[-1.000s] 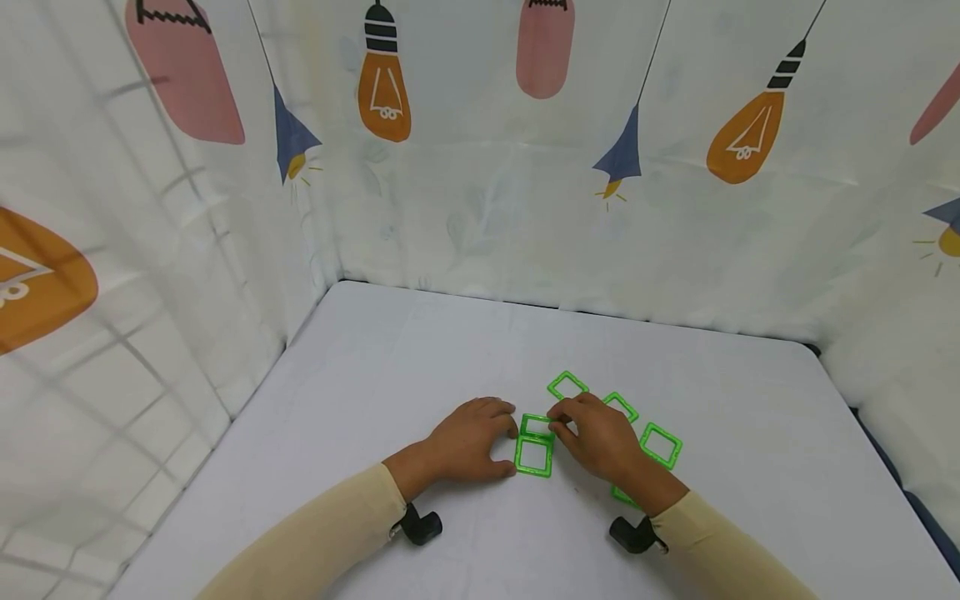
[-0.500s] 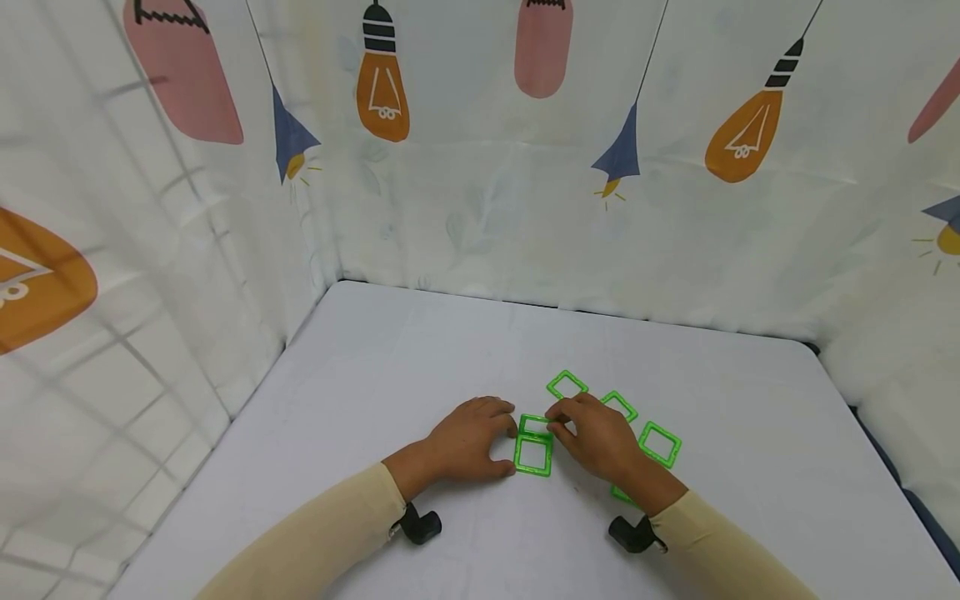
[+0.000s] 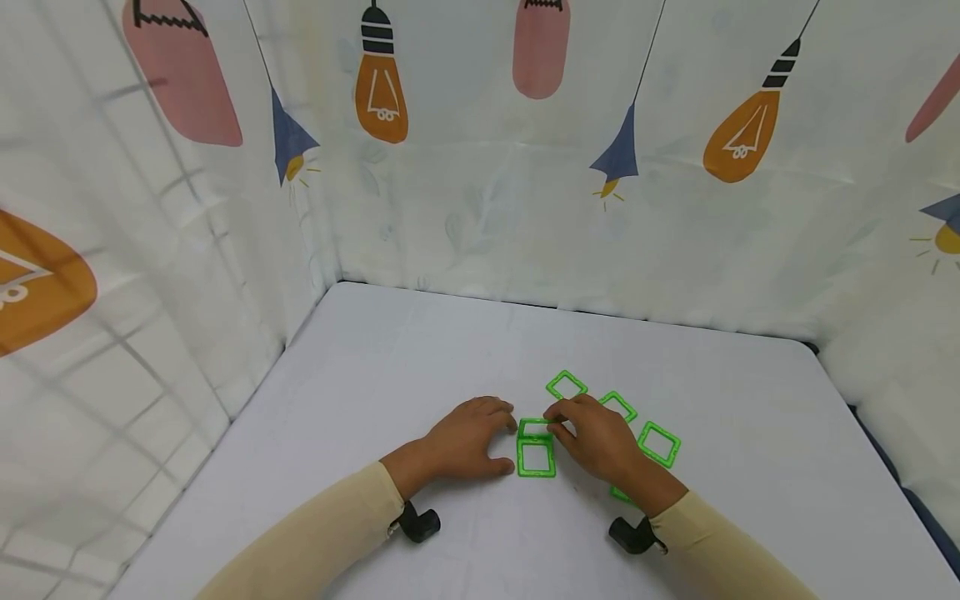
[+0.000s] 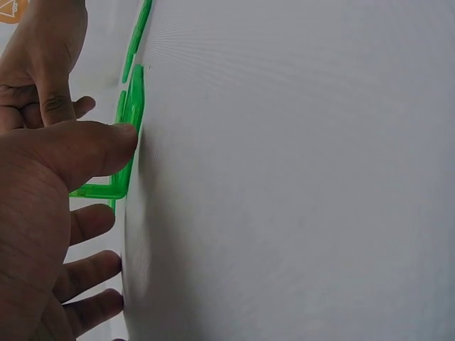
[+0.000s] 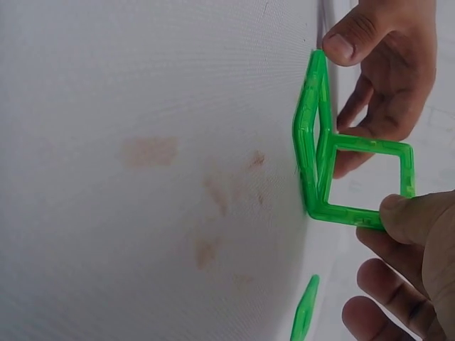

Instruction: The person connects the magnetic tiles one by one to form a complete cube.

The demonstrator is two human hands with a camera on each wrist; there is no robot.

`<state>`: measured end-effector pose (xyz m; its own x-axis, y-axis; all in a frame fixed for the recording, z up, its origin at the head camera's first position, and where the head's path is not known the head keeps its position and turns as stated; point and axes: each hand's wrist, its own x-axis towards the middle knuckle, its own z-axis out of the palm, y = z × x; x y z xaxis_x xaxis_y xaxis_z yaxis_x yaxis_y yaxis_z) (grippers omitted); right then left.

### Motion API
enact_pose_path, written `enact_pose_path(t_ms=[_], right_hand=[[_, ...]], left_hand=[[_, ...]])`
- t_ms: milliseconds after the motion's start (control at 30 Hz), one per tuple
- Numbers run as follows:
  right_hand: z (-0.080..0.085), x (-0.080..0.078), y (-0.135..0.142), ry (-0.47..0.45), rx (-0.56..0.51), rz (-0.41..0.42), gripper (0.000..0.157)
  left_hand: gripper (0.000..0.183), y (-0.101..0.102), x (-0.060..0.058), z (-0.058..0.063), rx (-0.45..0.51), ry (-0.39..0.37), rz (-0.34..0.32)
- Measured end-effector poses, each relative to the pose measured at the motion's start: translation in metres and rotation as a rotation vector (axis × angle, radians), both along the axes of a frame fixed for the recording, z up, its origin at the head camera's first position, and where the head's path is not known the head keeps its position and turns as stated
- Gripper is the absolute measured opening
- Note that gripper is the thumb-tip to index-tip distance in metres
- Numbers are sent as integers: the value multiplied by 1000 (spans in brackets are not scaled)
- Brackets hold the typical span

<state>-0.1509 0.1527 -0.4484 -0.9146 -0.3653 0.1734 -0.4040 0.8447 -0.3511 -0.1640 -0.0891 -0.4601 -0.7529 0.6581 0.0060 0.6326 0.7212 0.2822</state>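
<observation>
Two green square magnetic tiles with hollow middles are joined along one edge. One tile lies flat on the white table; the other tile rises from its far edge. My right hand pinches a corner of the raised tile between thumb and forefinger. To the left of the pair, my left hand rests with spread, slightly bent fingers. Its thumb is beside the flat tile's corner; whether they touch, I cannot tell.
More green tiles lie loose around my right hand: one tile farther back, another tile just beyond the hand, a third tile to its right, and a partly hidden tile under the wrist. A lamp-patterned curtain borders the table.
The joined tiles have turned slightly, the flat one shifting a little to the right. The raised tile's top edge appears slightly lower. Both hands stay nearly in place.
</observation>
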Motion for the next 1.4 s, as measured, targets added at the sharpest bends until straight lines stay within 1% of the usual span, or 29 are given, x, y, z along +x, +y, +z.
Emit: enact_pose_path(t_ms=[233,400,600,867,1167,1400], right_hand=[[2,0,1,6,2,21,19],[1,-1,2,24,2,47,20],[1,-2,1,39,5,67,19],[3,-3,-2,25,-12,93,19],[5,-2,-4,15,-9,119,18],[6,-2,-7,10,-14,152,19]], left_hand=[[46,0,-1,0,47,-32,-1],[41,1,-2,1,84,-65,-20],[37,1,-3,2,105,-96,-46],[27,2,-5,-3,109,-77,-85],[25,4,-4,-1,128,-74,-123],[22,5,-4,-1,135,-69,-129]])
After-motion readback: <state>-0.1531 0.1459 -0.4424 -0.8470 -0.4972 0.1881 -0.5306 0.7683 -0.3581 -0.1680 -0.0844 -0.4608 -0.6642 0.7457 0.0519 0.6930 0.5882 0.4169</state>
